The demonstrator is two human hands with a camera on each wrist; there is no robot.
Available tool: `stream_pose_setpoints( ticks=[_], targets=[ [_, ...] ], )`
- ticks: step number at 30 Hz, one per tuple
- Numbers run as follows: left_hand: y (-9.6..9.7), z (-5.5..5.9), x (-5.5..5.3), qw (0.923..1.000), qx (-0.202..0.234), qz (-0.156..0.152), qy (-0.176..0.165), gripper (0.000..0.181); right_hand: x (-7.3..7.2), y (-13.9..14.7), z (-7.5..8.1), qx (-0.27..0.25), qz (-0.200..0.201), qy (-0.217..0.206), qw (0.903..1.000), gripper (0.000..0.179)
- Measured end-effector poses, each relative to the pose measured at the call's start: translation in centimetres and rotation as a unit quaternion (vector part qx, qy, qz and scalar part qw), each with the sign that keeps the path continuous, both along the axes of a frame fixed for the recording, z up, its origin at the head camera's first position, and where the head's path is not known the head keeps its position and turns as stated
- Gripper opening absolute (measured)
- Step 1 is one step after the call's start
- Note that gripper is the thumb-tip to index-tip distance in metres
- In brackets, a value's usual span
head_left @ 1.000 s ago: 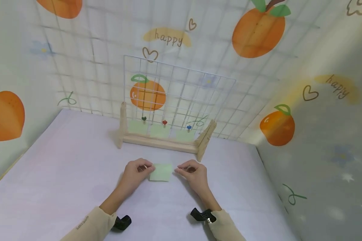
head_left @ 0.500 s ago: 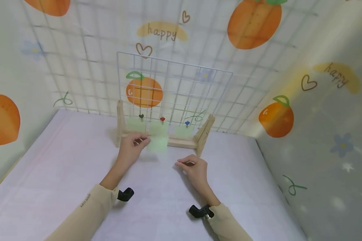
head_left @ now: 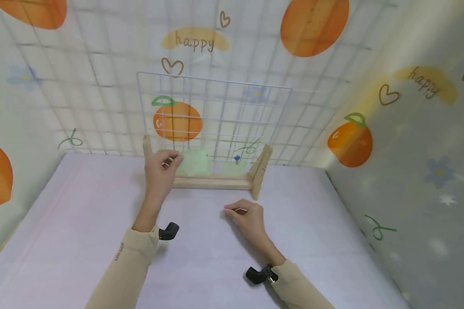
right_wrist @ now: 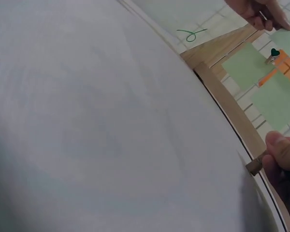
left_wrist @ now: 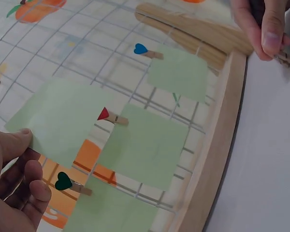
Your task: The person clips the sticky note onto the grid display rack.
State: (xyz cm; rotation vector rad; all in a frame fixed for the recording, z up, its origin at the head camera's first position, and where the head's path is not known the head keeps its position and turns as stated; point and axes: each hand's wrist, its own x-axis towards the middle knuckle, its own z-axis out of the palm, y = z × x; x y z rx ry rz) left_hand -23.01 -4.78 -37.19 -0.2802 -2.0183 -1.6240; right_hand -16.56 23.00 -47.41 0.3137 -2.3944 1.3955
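Observation:
My left hand pinches a pale green paper note by its edge between thumb and fingers. It is raised before the white wire grid, above the three green notes clipped low on it. Wooden clothespins hold those: a dark green heart, a red one and a blue heart. In the head view the raised note covers the green and red clips. Low over the table, my right hand pinches a small wooden clothespin; its other end is hidden by the fingers.
The grid stands on a wooden base with upright side supports. White cloth covers the table. Behind and at the sides hang curtains with printed oranges. A black wrist camera sits at the left cuff.
My left hand has lifted the green note off the table and carried it forward and up to the grid. The right hand has stayed nearly in place. The head view has shifted slightly.

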Motion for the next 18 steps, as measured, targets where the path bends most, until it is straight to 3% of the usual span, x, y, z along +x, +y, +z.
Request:
stream_pose_setpoints(
  ticks=[8,13,18],
  targets=[
    [0.1,0.6,-0.8,0.9992,-0.005,0.027,0.030,0.011,0.2,0.0,-0.1,0.007,-0.002,0.001,1.0000,0.009],
    [0.1,1.3,-1.3,0.9973,-0.033,0.053,0.040,0.013,0.3,-0.2,-0.1,-0.007,-0.002,0.003,1.0000,0.009],
    [0.4,2.0,-1.8,0.9947,-0.056,0.073,0.046,0.013,0.4,-0.9,0.6,-0.034,0.014,0.042,0.9984,0.008]
  ],
)
